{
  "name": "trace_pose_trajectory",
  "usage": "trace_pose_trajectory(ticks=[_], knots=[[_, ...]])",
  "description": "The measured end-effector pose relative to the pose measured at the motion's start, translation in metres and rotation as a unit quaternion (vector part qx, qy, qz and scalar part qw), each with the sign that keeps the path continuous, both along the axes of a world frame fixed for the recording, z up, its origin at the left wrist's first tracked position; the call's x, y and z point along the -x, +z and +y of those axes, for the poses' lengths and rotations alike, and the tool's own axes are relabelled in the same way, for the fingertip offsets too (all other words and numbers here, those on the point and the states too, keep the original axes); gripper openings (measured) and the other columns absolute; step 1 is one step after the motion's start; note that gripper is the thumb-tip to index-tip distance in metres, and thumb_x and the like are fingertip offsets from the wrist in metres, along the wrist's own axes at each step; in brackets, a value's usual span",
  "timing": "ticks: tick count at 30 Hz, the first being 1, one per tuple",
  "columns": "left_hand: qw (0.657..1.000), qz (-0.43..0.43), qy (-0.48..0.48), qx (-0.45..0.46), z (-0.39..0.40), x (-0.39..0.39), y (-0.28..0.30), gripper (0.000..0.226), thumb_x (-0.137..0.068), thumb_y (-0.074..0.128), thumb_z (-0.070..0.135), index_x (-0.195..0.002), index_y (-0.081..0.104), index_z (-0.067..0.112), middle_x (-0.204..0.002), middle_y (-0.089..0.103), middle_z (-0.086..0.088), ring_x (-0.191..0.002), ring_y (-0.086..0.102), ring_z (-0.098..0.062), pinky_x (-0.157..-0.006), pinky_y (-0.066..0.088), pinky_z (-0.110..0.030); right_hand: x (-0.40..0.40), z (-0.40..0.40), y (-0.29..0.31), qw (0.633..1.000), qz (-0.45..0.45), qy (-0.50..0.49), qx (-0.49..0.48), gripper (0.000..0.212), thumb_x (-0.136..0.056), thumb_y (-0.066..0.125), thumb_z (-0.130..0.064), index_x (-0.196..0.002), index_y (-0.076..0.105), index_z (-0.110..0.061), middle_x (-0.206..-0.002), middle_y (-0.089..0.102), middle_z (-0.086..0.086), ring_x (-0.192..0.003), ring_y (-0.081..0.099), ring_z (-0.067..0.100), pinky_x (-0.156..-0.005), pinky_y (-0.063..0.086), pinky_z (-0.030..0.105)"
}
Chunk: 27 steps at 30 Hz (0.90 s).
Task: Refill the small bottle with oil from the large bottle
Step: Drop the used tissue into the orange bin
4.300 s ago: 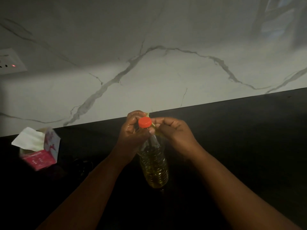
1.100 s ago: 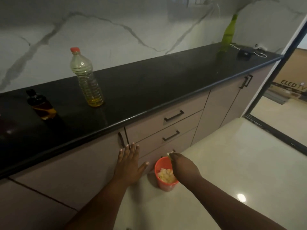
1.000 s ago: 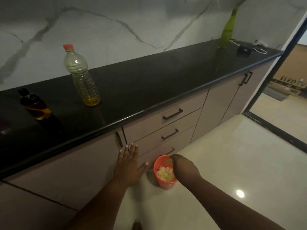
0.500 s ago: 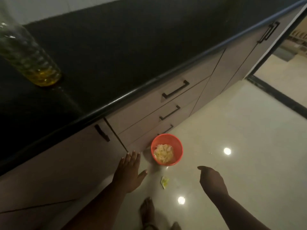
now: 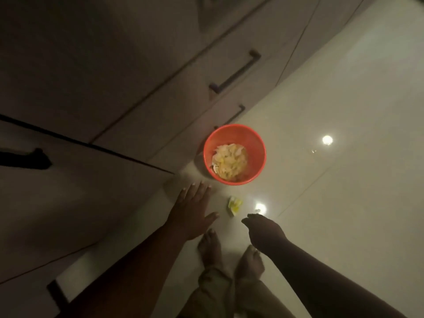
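Head view: left hand flat, fingers spread for balance; right hand loosely curled, empty, reaching toward yellow scrap on floor at 6 o'clock of orange bin. Both bottles out of frame.

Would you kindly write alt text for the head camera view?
A person looks down at a small yellow scrap on the pale floor beside an orange bin of scraps, right hand reaching toward it. The left hand is spread open near the cabinet; bare feet show below.
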<state>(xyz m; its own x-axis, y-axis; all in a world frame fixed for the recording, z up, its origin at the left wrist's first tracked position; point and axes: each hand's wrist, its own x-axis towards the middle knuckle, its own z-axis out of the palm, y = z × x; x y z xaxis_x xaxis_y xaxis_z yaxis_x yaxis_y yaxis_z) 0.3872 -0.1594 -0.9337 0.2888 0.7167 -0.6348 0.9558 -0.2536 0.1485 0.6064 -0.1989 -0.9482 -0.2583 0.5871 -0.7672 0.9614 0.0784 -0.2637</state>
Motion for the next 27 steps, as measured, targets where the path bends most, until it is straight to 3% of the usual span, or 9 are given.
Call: trace_pose_trajectory(ticks=[2, 5, 7, 20, 27], knots=[[1.0, 0.011, -0.011, 0.014, -0.003, 0.0, -0.027, 0.093, -0.079, 0.003, 0.074, -0.155, -0.003, 0.02, -0.164, -0.004, -0.004, -0.151, -0.005, -0.025, -0.12, -0.001, -0.044, 0.002, 0.0, -0.027, 1.0, -0.013, 0.023, 0.008, 0.044, -0.098, 0.029, -0.013, -0.138, 0.044, -0.021, -0.148, 0.039, 0.007, -0.134, 0.038, 0.027, -0.105, 0.04, 0.041], [0.999, 0.019, -0.024, 0.031, 0.003, 0.001, -0.059, 0.082, -0.095, 0.027, 0.066, -0.155, -0.004, 0.02, -0.164, -0.006, -0.005, -0.151, -0.005, -0.025, -0.12, 0.0, -0.044, 0.004, 0.002, -0.064, 0.998, -0.022, 0.049, 0.018, 0.044, -0.096, 0.032, -0.014, -0.137, 0.045, -0.024, -0.148, 0.035, 0.011, -0.131, 0.04, 0.031, -0.1, 0.043, 0.042], [0.999, 0.021, -0.014, 0.038, 0.01, 0.001, -0.077, 0.082, -0.095, 0.031, 0.063, -0.156, -0.002, 0.019, -0.165, -0.003, -0.005, -0.151, -0.002, -0.026, -0.12, 0.002, -0.045, 0.006, 0.004, -0.085, 0.998, -0.023, 0.051, 0.025, 0.044, -0.095, 0.034, -0.015, -0.136, 0.045, -0.027, -0.146, 0.035, 0.01, -0.127, 0.042, 0.032, -0.096, 0.045, 0.042], [0.994, 0.026, -0.054, 0.096, 0.025, -0.013, -0.165, 0.079, -0.097, 0.03, 0.062, -0.156, 0.001, 0.018, -0.164, 0.0, -0.007, -0.151, 0.001, -0.026, -0.12, 0.003, -0.045, 0.023, 0.007, -0.195, 0.997, -0.028, 0.039, 0.054, 0.049, -0.098, 0.036, -0.021, -0.142, 0.035, -0.041, -0.16, 0.008, 0.007, -0.123, 0.044, 0.033, -0.091, 0.045, 0.038], [0.992, 0.025, -0.069, 0.101, 0.033, -0.011, -0.2, 0.079, -0.096, 0.029, 0.062, -0.156, 0.001, 0.018, -0.164, 0.002, -0.01, -0.15, 0.004, -0.031, -0.12, 0.006, -0.049, 0.039, -0.007, -0.274, 0.997, -0.041, 0.008, 0.069, 0.058, -0.097, 0.037, -0.037, -0.151, 0.019, -0.026, -0.151, 0.028, 0.014, -0.121, 0.045, 0.037, -0.091, 0.042, 0.043]])
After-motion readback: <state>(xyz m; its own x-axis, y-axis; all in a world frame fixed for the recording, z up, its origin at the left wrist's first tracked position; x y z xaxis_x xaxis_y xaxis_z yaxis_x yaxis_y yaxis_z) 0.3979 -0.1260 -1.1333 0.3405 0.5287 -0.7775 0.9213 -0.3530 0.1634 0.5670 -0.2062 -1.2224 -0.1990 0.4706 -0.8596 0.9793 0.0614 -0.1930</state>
